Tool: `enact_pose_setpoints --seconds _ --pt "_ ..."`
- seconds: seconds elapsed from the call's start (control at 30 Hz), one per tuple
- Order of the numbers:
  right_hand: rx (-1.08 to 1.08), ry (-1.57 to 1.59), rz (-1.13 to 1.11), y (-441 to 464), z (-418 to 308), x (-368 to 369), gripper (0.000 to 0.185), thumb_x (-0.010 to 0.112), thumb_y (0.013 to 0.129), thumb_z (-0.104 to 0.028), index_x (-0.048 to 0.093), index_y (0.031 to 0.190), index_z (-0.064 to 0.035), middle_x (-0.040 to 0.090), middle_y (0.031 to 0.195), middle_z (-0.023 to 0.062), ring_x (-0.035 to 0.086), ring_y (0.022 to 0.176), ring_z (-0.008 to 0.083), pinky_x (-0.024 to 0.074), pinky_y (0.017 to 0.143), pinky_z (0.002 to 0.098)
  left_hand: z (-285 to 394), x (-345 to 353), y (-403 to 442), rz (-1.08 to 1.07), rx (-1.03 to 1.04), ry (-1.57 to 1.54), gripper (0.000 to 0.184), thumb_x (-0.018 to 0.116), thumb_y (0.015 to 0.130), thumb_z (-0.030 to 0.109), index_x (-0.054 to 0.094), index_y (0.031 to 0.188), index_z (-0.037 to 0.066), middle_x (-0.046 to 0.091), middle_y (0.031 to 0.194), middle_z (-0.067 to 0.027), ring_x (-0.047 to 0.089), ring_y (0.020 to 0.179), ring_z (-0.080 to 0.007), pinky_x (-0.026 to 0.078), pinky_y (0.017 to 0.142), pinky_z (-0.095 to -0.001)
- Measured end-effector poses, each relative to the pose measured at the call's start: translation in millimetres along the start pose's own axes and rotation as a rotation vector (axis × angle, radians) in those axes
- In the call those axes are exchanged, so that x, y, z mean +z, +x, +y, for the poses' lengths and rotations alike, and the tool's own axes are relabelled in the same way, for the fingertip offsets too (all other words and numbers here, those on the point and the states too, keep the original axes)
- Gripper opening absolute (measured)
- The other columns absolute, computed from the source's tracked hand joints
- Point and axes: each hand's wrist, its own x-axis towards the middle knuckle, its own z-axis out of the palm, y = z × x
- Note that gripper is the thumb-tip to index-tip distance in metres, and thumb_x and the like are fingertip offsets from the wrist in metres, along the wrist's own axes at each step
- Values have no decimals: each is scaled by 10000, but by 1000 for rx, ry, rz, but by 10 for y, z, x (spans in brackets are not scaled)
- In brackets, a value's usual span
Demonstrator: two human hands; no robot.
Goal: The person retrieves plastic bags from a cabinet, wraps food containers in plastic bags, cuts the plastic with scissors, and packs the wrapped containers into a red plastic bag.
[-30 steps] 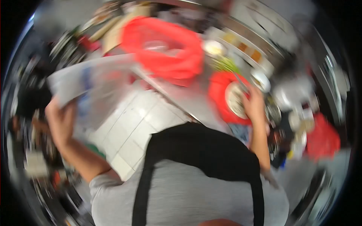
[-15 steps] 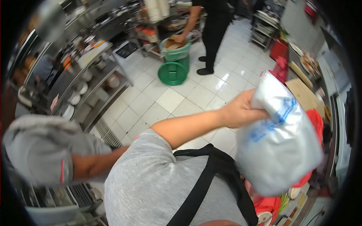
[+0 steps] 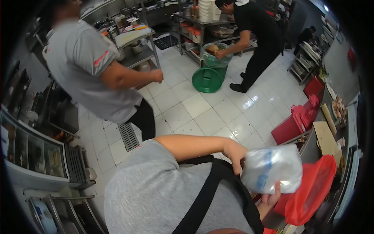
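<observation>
A shiny, whitish plastic bag [image 3: 288, 165] with blue print hangs in front of my body at the right of the view; its contents cannot be made out. My left hand [image 3: 235, 155] grips its left edge, fingertips partly hidden behind the plastic. From below, my right hand [image 3: 269, 199] holds the lower edge, one finger showing over the front. Just right of and below it is a red plastic bag [image 3: 317, 185] with its mouth gaping, close to my right hand.
A counter with cardboard [image 3: 326, 138] runs along the right, beside a red bin [image 3: 288, 126]. A person in grey [image 3: 83, 66] stands at the left. Another person in black [image 3: 261, 35] bends over a lined green bin [image 3: 222, 72]. A floor drain [image 3: 128, 136] lies in the tiles.
The whitish bag has come down from my raised left hand, and my right hand now holds it too. The view has shifted, showing the person in grey upright and the person in black bending.
</observation>
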Motion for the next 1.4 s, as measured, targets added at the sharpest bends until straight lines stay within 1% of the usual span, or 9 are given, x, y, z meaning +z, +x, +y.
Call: enact_pose_setpoints --seconds 0.13,0.4,0.63,0.77,0.83,0.9,0.97,1.13,1.4 --pt "-85 -261 16 64 -357 402 499 554 855 -39 367 1305 67 467 1280 186 473 1164 284 362 1006 417 451 -37 -105 200 -126 -37 666 767 707 188 448 1252 -21 554 1183 -84 509 1058 -143 416 916 -300" --pt "-417 -652 -156 100 -246 1219 491 552 812 76 397 1277 91 471 1265 178 490 1118 269 365 991 374 706 203 -657 482 147 275 447 722 741 110 552 1136 -13 629 1028 -64 560 958 -132 451 853 -291" --pt "-101 -484 -235 17 639 2024 622 698 698 -20 428 1253 58 500 1222 161 504 1106 270 391 952 391 630 133 -1636 289 -58 159 562 750 748 174 489 1213 -5 592 1093 -62 547 940 -127 446 840 -286" --pt "130 -175 -591 -112 1176 2365 678 707 668 -16 408 1272 51 497 1223 156 509 1099 277 417 931 403 780 184 -2220 311 -95 -47 505 739 760 187 520 1171 -9 603 1040 -53 545 914 -112 459 798 -272" --pt "111 -337 -438 -166 1498 2406 631 694 677 2 434 1249 52 520 1194 157 528 1071 268 428 919 392 702 109 -2426 259 -95 2 471 731 767 188 537 1147 -10 608 1012 -50 549 898 -111 466 779 -270" --pt "144 -444 -243 -257 1748 2430 554 672 696 21 471 1210 57 556 1147 158 561 1020 254 455 885 374 750 87 -2620 455 -211 154 413 715 780 181 561 1112 -11 615 981 -60 558 897 -122 476 758 -279" --pt "260 -508 -133 -247 1835 2590 414 634 748 18 523 1144 65 611 1064 154 617 915 231 505 795 341 713 67 -2794 713 -146 -121 468 701 789 176 516 1174 -15 605 1043 -85 578 933 -153 485 795 -306" --pt "369 -74 70 -458 2097 2646 408 605 811 -32 493 1193 59 605 1070 173 624 941 277 515 837 413 243 -36 -3151 652 -270 -253 560 673 772 38 417 1268 -8 575 1134 -106 573 1016 -186 465 883 -336" --pt "120 260 -64 -1387 2032 2391 524 647 802 -68 439 1278 1 563 1179 130 580 1047 229 459 933 362 30 257 -2723 584 -236 -218 619 685 700 -41 410 1252 9 573 1090 -120 590 971 -225 482 858 -363"
